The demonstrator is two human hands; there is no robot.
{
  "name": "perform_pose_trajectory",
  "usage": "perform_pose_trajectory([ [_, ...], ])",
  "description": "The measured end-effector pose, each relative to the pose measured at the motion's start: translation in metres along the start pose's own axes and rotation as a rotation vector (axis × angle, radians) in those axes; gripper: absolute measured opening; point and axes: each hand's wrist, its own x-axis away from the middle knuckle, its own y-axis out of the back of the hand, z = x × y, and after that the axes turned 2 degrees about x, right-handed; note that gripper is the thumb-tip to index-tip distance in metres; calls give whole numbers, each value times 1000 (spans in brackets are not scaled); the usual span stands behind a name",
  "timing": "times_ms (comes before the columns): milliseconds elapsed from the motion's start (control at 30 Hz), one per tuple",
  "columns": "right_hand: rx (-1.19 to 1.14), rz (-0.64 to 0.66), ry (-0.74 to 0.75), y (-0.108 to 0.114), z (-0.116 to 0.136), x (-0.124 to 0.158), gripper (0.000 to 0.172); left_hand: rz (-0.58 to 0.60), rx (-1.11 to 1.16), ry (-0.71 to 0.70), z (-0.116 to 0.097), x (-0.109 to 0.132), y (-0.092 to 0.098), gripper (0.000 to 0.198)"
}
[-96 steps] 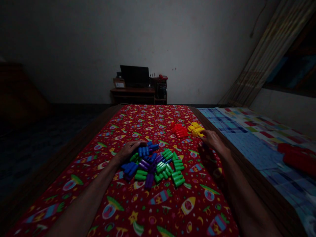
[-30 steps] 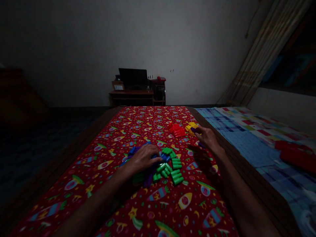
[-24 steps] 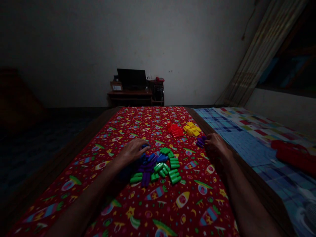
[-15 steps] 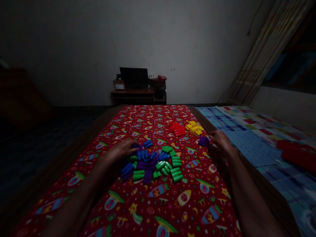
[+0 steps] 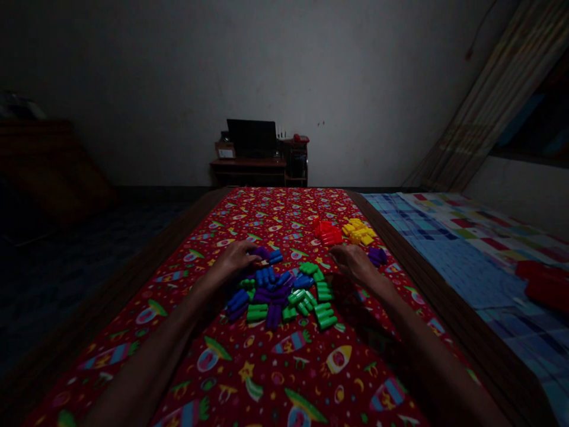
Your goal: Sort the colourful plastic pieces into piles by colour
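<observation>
Taking the mixed pile of blocks (image 5: 276, 295) as the reference, the left hand (image 5: 236, 261) is at its far left edge, where the fingers seem to be pinching a purple block (image 5: 261, 253). The right hand (image 5: 352, 261) hangs to the right of the pile and slightly beyond it, fingers curled and turned down; whether anything sits inside them cannot be told. The likeliest slip is on the left side of the pile: the purple block lies right beside a blue block (image 5: 276, 256), and since the two colours look nearly alike in this dim light, one could easily be taken for the other. The pieces in the pile lean on and overlap one another, so dragging one out could topple or scatter its neighbours, the green blocks (image 5: 324, 291) at the pile's right edge included. Beyond the pile and to its right lie the red group (image 5: 329, 233) and the yellow group (image 5: 358, 231), almost touching; a low sweep of the right wrist might push them together, or knock the small purple group (image 5: 377, 256) to the right of the pile. The patterned cloth (image 5: 311, 363) under the pile could also ruck up beneath a dragging forearm and shift everything. The ribbed, rounded blocks look smooth, so a loose fingertip pinch could let one slip.
</observation>
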Motion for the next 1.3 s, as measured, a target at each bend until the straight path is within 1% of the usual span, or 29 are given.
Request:
perform_pose_trajectory([
  [33, -71, -22, 41, -4, 7, 1, 25, -16, -14, -8, -9, 2, 1, 19],
  [100, -223, -71, 92, -12, 22, 2, 27, -11, -14, -45, -31, 7, 0, 23],
  [200, -413, -120, 141, -23, 42, 6, 35, 56, 52, -153, -64, 18, -10, 24],
  [267, -473, -102, 176, -27, 52, 8, 33, 92, 61, -217, -79, 25, -19, 24],
  [333, -465, -87, 176, -27, 54, 6, 28, 104, 54, -252, -86, 30, -25, 26],
  [367, -438, -102, 153, -25, 52, 4, 26, 101, 47, -258, -86, 31, -27, 28],
  [433, -357, -177, 67, -20, 38, -2, 23, 68, 15, -256, -83, 32, -27, 31],
  [500, -235, -247, -63, -13, 15, -7, 22, 26, -39, -261, -77, 32, -25, 33],
  [567, -92, -263, -212, -4, -12, -8, 26, 22, -85, -286, -71, 32, -23, 33],
  [667, 83, -215, -394, 4, -50, -2, 37, 107, -129, -319, -62, 33, -27, 31],
  [733, 174, -163, -483, 6, -68, 4, 42, 169, -149, -328, -56, 33, -32, 31],
  [800, 256, -113, -573, 6, -78, 10, 41, 201, -166, -329, -53, 34, -38, 31],
  [900, 323, -67, -657, 4, -82, 14, 35, 222, -207, -322, -53, 34, -43, 32],
  [967, 346, -71, -682, 6, -80, 15, 35, 234, -233, -315, -55, 33, -44, 29],
  [1033, 362, -105, -689, 9, -76, 14, 37, 234, -239, -304, -58, 32, -44, 27],
  [1133, 345, -172, -640, 16, -65, 9, 33, 187, -187, -268, -61, 28, -40, 30],
  [1200, 285, -197, -546, 17, -54, 4, 29, 144, -128, -235, -60, 25, -36, 34],
  [1300, 141, -155, -294, 9, -29, -3, 25, 108, -113, -194, -55, 24, -33, 38],
])
